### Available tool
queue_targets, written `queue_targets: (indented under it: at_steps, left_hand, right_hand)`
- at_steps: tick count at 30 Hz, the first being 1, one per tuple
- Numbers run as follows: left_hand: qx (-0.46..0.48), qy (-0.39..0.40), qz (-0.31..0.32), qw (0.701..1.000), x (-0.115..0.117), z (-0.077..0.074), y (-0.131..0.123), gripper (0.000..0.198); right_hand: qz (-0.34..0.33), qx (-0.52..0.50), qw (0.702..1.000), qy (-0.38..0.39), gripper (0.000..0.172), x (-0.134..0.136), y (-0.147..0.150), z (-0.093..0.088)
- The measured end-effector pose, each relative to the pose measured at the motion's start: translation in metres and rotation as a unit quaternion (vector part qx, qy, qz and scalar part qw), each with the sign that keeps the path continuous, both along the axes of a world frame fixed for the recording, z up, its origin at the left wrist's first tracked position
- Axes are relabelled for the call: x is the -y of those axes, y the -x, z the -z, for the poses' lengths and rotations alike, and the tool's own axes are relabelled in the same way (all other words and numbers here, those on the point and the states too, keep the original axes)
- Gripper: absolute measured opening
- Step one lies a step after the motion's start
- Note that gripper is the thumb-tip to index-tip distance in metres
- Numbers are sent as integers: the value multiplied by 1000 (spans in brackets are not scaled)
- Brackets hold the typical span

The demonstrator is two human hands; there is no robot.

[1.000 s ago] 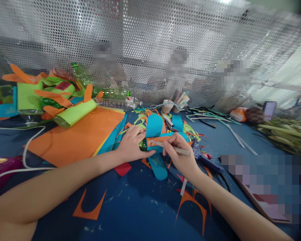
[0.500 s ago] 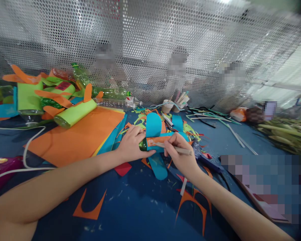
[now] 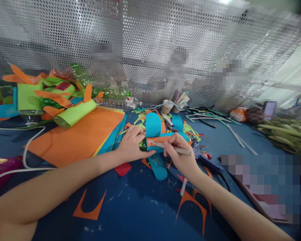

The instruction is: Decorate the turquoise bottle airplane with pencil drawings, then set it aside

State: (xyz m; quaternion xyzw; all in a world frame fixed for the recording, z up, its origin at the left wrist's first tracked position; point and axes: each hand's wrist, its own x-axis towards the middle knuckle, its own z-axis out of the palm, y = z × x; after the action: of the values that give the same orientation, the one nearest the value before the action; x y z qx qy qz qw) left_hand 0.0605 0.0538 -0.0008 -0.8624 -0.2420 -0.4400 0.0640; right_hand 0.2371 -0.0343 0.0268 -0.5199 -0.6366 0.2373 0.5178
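My left hand is closed around the end of a green plastic bottle, which lies on its side. Blue paper wraps the bottle and sticks out above and below it as rounded flaps. Along its upper side runs an orange paper strip. My right hand grips a pale marker like a pen, its tip on the strip near a small whitish mark. A blue glue gun lies just right of my right hand. My palm hides part of the bottle.
Orange sheets are stacked at left, beside bottles dressed in green paper. A magenta hair dryer-like tool with a white cord lies at far left. Cups of sticks, paper scraps and dried stalks lie around. A perforated metal screen stands behind.
Almost nothing differs. Both hands hold their places on the bottle and the marker, and the marker tip has shifted very slightly at the strip.
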Motion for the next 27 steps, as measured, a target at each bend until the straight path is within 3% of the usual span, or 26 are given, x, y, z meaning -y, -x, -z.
queue_targets:
  at_steps: [27]
  left_hand:
    - [5, 21, 10, 1000, 1, 0, 0, 48]
  right_hand:
    - [12, 21, 1000, 9, 22, -2, -2, 0]
